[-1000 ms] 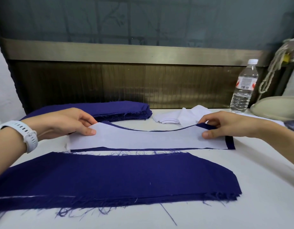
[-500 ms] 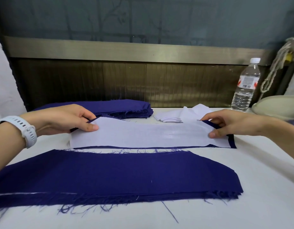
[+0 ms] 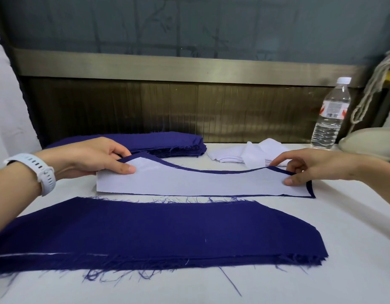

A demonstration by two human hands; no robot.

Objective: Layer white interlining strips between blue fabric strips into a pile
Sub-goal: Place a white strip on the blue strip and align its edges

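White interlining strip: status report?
Left hand pinches left end, right hand right end. White strip atop blue strip, far edge lifted. Near blue pile unobstructed.

We look through one wide-angle camera worn on the head, facing forward and down across the table (image 3: 354, 249). The left hand (image 3: 95, 156) and right hand (image 3: 308, 165) lie close beneath it; the wall panel (image 3: 167, 110) stands farthest.
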